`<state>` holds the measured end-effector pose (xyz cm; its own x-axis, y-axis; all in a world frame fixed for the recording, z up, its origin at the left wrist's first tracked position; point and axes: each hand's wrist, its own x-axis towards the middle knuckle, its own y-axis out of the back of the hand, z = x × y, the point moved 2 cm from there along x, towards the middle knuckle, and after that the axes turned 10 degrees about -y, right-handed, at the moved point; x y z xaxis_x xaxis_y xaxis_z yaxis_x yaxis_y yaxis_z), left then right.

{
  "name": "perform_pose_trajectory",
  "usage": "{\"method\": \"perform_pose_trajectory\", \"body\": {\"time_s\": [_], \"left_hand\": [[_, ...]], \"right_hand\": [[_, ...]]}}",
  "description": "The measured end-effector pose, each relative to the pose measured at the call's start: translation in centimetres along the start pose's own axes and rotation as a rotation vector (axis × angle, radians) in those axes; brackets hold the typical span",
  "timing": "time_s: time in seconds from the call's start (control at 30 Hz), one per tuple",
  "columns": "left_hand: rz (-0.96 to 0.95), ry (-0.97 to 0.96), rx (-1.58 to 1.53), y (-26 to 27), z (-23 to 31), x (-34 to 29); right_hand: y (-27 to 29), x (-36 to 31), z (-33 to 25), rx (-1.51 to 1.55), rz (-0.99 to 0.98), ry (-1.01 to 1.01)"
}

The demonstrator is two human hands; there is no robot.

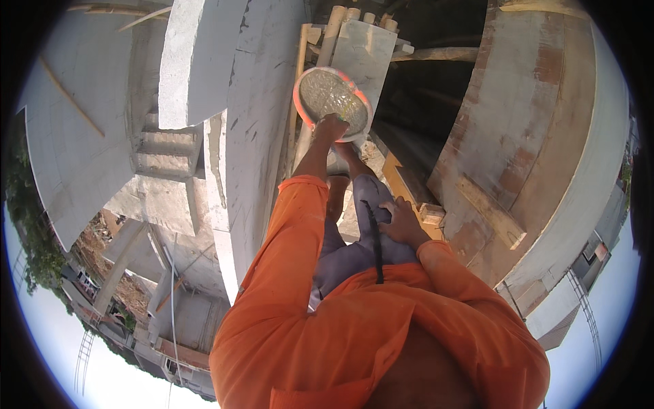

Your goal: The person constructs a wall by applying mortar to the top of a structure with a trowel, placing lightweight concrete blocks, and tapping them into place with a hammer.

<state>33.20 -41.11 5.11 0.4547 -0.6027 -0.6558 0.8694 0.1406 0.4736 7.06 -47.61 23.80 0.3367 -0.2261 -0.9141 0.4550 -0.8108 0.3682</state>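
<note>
The pan (298,102), an orange-rimmed one, is at 12 o'clock ahead of the person, largely filled with wet grey mortar (323,94). The left hand (332,127) reaches to the pan's 6 o'clock side, over the near rim. Its fingers look curled, but the back of the hand hides them; whether they close on the rim or on something in the mortar, I cannot tell. The right hand (402,221) holds nothing in sight: it rests, fingers spread, on the leg (368,194) toward 4 o'clock, and seems to brace the stoop.

To handle this well, I would keep the pan level, since wet mortar is likely to run to whichever side dips. One hand at 6 o'clock makes a lopsided hold; if the weight must come up, a second hand at 12 o'clock would balance it. The grey board (364,51) lies beyond, toward 1 o'clock; whether the pan bears on it is not clear, so test the support before easing off. The dark gap (422,88) at 2 o'clock calls for care: lean toward the wall (262,102) at 11 o'clock instead. Keep the dangling black strap (374,238) clear too.
</note>
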Motion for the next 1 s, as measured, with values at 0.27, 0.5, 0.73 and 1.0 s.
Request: {"method": "perform_pose_trajectory", "body": {"time_s": [0.27,0.5,0.73,1.0], "left_hand": [[-0.368,-0.068,0.240,0.4,3.8,4.9],[-0.072,-0.102,0.267,-0.2,4.8,2.6],[0.223,-0.007,0.051,1.6,-1.5,-11.5],[0.312,0.481,0.421,-9.3,-15.5,-48.0]], "right_hand": [[-1.1,-0.7,1.7,0.130,-0.008,-0.060],[-0.5,-0.4,1.4,0.130,0.040,0.026],[0.9,1.4,-1.2,-0.007,0.035,0.161],[1.9,4.7,-3.4,-0.181,0.015,0.427]]}}
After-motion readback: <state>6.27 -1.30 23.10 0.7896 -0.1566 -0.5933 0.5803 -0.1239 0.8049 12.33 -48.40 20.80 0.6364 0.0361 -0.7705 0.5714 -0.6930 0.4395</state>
